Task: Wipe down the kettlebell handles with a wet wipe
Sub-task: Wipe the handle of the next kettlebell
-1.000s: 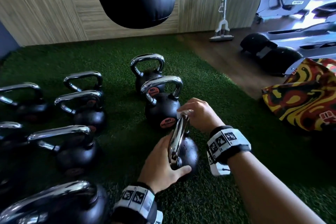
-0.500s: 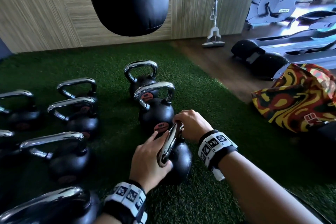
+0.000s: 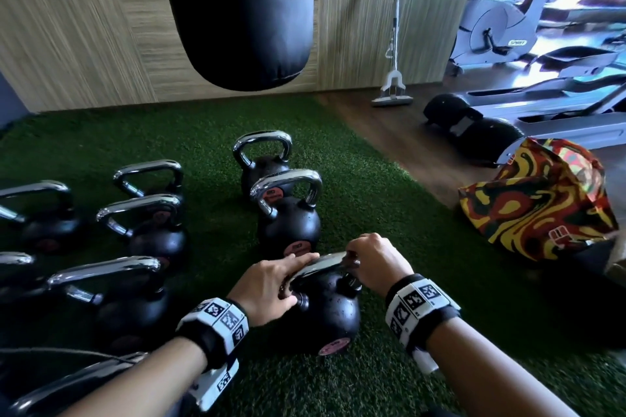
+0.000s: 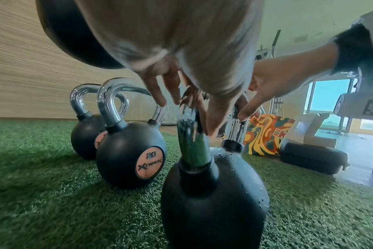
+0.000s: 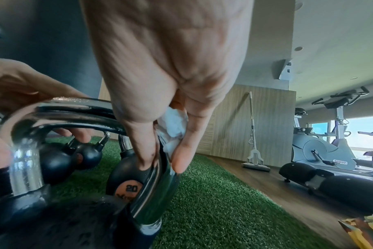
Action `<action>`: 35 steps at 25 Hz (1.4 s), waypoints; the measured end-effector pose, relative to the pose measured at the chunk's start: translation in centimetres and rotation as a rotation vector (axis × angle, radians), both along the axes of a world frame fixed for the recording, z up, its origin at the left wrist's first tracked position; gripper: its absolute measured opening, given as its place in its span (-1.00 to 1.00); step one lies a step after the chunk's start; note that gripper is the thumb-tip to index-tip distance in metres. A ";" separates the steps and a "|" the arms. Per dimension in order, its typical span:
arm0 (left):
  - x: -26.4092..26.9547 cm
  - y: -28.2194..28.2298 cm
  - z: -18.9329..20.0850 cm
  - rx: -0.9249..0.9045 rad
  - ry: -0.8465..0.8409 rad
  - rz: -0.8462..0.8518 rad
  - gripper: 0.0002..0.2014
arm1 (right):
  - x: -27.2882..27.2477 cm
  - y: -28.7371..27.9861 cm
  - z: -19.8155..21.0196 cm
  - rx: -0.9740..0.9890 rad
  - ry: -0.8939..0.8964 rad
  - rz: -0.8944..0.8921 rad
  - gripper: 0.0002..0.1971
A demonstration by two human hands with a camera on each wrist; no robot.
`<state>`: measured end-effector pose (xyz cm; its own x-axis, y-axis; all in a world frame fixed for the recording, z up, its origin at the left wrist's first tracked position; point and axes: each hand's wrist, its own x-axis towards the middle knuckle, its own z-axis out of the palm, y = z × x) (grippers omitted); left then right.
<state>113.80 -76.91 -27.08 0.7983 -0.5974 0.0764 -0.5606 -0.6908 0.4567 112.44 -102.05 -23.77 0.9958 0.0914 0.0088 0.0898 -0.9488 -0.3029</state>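
head view: both hands [image 3: 267, 284] curl round the kettlebell handle [image 3: 321, 267].

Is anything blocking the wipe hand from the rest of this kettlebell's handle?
Only the left hand, gripping the chrome handle at its other end. The right hand already presses the wet wipe against it.

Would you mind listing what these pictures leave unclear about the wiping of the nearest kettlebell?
- Wet wipe: head view hides it under the right hand; right wrist view shows only a bunched white part between the fingers.
- Nearest kettlebell: its weight label is too small and foreshortened to read in the head view.
- Left hand: left wrist view is blurred up close, so how it holds the handle is unclear.
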 end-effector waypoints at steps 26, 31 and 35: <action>21.1 3.3 -7.7 -0.382 0.490 0.514 -0.16 | 20.8 2.3 12.4 -0.005 -0.047 0.301 -0.72; 22.0 1.2 -11.1 -0.506 0.472 0.529 -0.15 | 21.6 1.9 10.8 0.009 -0.018 0.283 -0.81; 22.0 1.0 -12.4 -0.567 0.454 0.463 -0.21 | 23.2 2.3 8.0 0.167 -0.125 0.328 -0.83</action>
<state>135.75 -75.87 -39.44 0.9777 -0.1719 -0.1208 0.0417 -0.4048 0.9135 135.65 -99.75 -15.78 0.9044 0.3916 0.1696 0.4259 -0.8022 -0.4184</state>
